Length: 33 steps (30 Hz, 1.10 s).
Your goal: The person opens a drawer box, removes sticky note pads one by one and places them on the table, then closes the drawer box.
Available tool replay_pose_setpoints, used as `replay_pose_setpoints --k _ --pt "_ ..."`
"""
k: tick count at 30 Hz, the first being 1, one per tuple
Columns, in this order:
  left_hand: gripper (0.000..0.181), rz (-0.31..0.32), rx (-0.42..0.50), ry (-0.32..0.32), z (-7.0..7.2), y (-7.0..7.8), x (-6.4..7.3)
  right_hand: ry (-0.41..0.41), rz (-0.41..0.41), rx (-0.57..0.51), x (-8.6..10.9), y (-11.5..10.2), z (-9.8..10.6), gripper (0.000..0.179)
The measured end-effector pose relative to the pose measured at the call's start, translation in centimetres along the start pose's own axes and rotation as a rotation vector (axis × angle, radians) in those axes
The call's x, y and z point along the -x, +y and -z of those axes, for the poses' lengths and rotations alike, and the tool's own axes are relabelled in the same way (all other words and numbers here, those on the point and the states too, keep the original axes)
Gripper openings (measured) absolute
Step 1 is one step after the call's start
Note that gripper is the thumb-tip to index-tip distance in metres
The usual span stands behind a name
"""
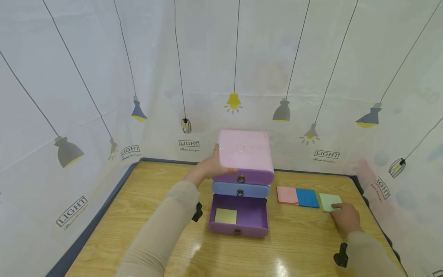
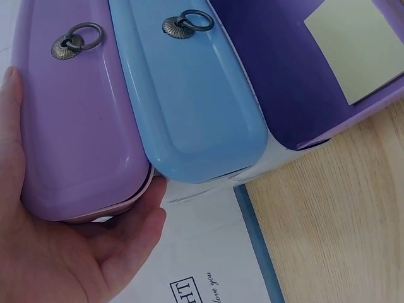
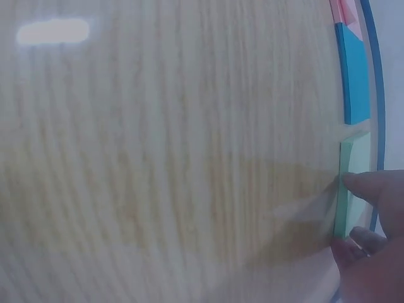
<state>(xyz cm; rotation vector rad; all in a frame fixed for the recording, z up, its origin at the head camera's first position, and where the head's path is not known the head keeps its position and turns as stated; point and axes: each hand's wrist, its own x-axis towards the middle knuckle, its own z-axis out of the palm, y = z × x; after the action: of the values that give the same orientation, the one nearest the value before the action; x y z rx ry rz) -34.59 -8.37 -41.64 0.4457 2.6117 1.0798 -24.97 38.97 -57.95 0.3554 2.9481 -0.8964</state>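
Observation:
A small drawer cabinet (image 1: 245, 150) with a pink top stands at the middle back of the table. My left hand (image 1: 212, 165) grips its upper left side, thumb along the front top edge and fingers round the side. The purple top drawer (image 2: 79, 120) and blue middle drawer (image 2: 196, 95) are closed. The purple bottom drawer (image 1: 252, 213) is pulled out, with a yellow sticky note pad (image 1: 226, 216) lying in its left part. At the right, my right hand (image 1: 347, 217) holds the near right edges of a light green sticky note pad (image 1: 328, 201) with curled fingers.
A pink sticky note pad (image 1: 287, 195) and a blue one (image 1: 308, 197) lie side by side between the cabinet and the green pad. Behind the wooden table (image 1: 166, 177) hangs a white cloth (image 1: 207, 57) printed with lamps.

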Motion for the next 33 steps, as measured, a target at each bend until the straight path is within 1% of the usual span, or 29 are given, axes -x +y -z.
replay_pose_setpoints --k 6,11,15,18,26,29,33 --pt "0.134 0.007 0.002 -0.003 0.0 0.1 0.0 -0.001 -0.039 0.014 -0.5 -0.7 0.1 0.038" --pt "0.134 0.001 0.006 -0.004 0.0 0.3 0.1 -0.003 -0.045 0.024 -0.9 -0.8 0.1 0.038" --pt "0.134 0.007 -0.002 -0.011 -0.1 0.3 0.1 -0.025 -0.046 0.01 -1.0 -0.8 0.2 0.038" --pt "0.134 0.016 -0.018 -0.012 -0.2 0.2 0.1 -0.032 -0.036 0.008 -1.0 -0.8 0.1 0.038" --pt "0.135 0.006 -0.022 -0.009 -0.2 0.0 -0.2 -0.046 -0.008 0.013 -1.2 -1.0 -0.1 0.04" --pt "0.135 0.006 -0.025 -0.005 -0.1 -0.1 -0.2 -0.055 0.013 0.043 -1.2 -1.4 0.1 0.041" --pt "0.136 0.014 -0.025 -0.007 0.1 0.1 0.2 -0.054 0.046 0.103 -0.9 -2.3 0.4 0.04"
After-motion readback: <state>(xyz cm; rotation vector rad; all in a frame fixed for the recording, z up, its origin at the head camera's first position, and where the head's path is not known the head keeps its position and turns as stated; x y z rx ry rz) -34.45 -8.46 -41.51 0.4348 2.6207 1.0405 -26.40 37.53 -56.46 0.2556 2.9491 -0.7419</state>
